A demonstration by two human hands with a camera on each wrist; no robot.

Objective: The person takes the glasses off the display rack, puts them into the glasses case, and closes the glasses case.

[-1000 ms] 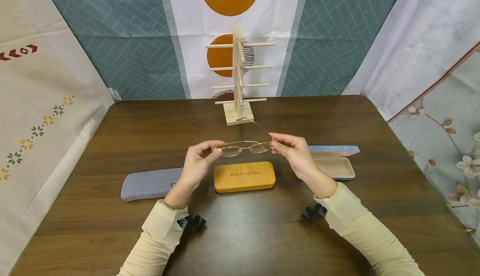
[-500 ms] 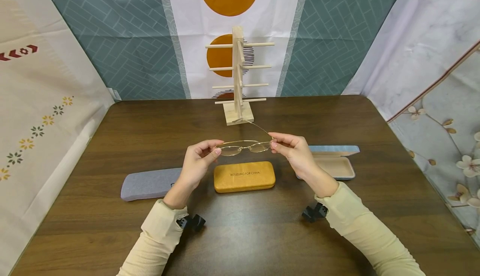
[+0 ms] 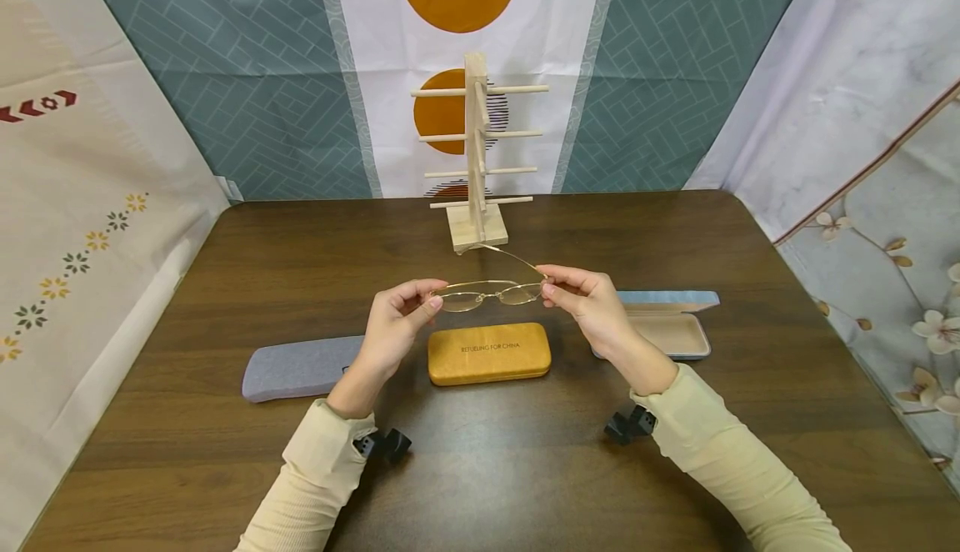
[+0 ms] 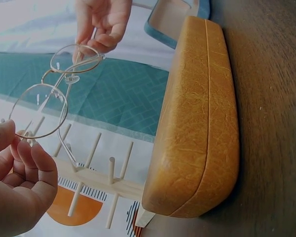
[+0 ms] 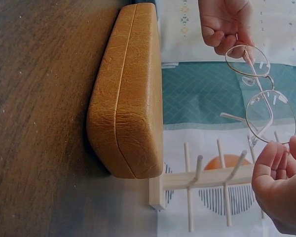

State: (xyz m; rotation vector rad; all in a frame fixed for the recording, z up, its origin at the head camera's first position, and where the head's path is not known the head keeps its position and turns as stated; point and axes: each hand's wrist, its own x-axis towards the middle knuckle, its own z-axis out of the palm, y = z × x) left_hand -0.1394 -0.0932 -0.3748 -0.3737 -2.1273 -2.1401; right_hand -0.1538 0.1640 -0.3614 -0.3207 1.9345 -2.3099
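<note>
A pair of gold wire-rimmed eyeglasses (image 3: pixel 489 294) is held up between both hands, above and behind a closed yellow-brown glasses case (image 3: pixel 489 355). My left hand (image 3: pixel 397 319) pinches the frame at its left end, thumb and fingertips by the hinge. At the other end my right hand (image 3: pixel 592 306) pinches the frame the same way. One temple stretches from the right hinge back toward the rack's base; the other lies folded across behind the lenses. In the left wrist view the round clear lenses (image 4: pixel 38 110) and nose pads show between the hands.
Behind the eyeglasses stands a wooden display rack (image 3: pixel 477 143) with several pegs. A closed grey glasses case (image 3: pixel 300 368) lies at left, partly behind the left wrist. An open blue case (image 3: pixel 671 335) with a pale lining lies at right, partly hidden by the right hand.
Both hands keep their grip in nearly the same place. The extended temple's tip has swung slightly left and toward me, down past the rack's base.
</note>
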